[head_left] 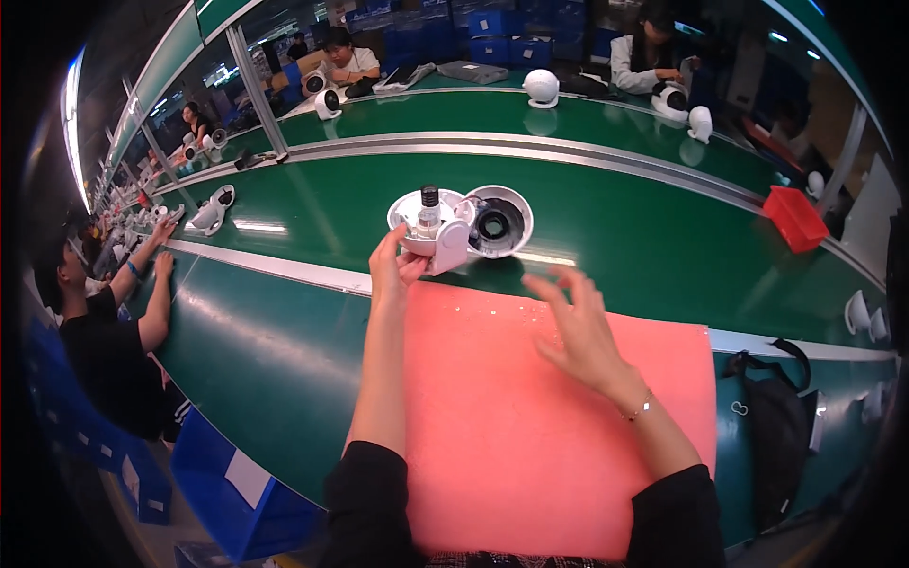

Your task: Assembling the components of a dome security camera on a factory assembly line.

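My left hand [388, 270] grips the near left side of a white security camera [453, 246], which lies opened up over the green conveyor belt. One of its round shells carries a dark ring with a lens [493, 224]. In the other shell stands a black ribbed cylinder [430, 196] on a pale base. To the right, my right hand [582, 327] hovers above the far part of a pink mat [530, 426], its fingers spread and holding nothing. Several tiny shiny pieces, perhaps screws, are scattered near the mat's far edge [492, 311].
A metal rail [284, 270] separates the belt from my bench. On the right are a red bin [793, 218] and a black bag [772, 435]. At left, a co-worker [109, 312] reaches toward white parts; blue bins [241, 502] stand below. More people and white cameras [542, 87] line the far side.
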The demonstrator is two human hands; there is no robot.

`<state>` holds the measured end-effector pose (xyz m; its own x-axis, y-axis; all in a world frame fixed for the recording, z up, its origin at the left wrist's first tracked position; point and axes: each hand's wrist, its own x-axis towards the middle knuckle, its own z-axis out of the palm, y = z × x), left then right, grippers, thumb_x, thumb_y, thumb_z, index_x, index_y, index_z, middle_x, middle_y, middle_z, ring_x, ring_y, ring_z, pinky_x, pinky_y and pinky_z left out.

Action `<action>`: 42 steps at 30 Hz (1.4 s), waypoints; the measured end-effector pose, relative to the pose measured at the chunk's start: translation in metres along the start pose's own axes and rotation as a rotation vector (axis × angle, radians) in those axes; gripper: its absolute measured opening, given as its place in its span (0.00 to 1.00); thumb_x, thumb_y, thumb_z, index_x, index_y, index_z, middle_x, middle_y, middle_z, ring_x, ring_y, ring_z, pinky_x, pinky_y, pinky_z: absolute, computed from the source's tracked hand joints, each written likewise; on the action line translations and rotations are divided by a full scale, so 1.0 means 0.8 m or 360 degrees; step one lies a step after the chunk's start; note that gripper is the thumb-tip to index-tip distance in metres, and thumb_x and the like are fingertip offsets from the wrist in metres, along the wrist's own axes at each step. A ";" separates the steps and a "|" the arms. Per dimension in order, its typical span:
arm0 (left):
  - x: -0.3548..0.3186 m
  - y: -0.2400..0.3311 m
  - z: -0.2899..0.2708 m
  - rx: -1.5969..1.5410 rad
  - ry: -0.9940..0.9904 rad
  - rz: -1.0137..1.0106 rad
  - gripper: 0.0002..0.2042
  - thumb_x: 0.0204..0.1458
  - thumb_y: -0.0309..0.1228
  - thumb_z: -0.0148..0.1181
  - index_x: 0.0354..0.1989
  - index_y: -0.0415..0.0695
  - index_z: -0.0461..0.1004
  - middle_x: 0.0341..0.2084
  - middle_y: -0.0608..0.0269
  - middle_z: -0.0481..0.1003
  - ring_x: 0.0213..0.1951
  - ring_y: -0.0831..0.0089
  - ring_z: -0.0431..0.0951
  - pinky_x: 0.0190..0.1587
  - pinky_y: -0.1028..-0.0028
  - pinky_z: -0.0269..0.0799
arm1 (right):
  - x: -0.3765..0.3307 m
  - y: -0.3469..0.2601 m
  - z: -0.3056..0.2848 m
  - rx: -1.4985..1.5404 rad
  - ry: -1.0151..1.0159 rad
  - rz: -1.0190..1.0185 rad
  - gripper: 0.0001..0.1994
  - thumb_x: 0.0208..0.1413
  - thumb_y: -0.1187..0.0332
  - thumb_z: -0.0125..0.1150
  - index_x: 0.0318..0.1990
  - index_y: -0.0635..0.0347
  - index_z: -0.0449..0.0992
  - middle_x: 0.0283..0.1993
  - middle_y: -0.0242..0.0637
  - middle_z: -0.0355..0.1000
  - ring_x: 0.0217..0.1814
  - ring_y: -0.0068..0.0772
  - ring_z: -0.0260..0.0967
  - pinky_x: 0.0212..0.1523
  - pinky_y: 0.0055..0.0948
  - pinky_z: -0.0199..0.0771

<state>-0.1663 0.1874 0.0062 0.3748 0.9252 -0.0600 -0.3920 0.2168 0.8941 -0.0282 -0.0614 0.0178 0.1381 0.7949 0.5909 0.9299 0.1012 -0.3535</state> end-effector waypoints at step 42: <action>-0.337 0.038 -0.060 0.2126 -0.1717 0.0673 0.27 0.37 0.27 0.53 0.53 0.44 0.65 0.63 0.40 0.41 0.61 0.35 0.43 0.60 0.50 0.50 | -0.104 -0.090 -0.113 0.1469 -0.0778 0.0397 0.26 0.47 0.69 0.65 0.51 0.64 0.60 0.46 0.42 0.66 0.47 0.30 0.68 0.46 0.29 0.70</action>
<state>-0.3199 -0.0405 0.0286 0.9906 0.1274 0.0493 0.0833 -0.8494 0.5212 -0.0759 -0.1884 0.0596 -0.0533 0.9881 0.1441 0.2488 0.1529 -0.9564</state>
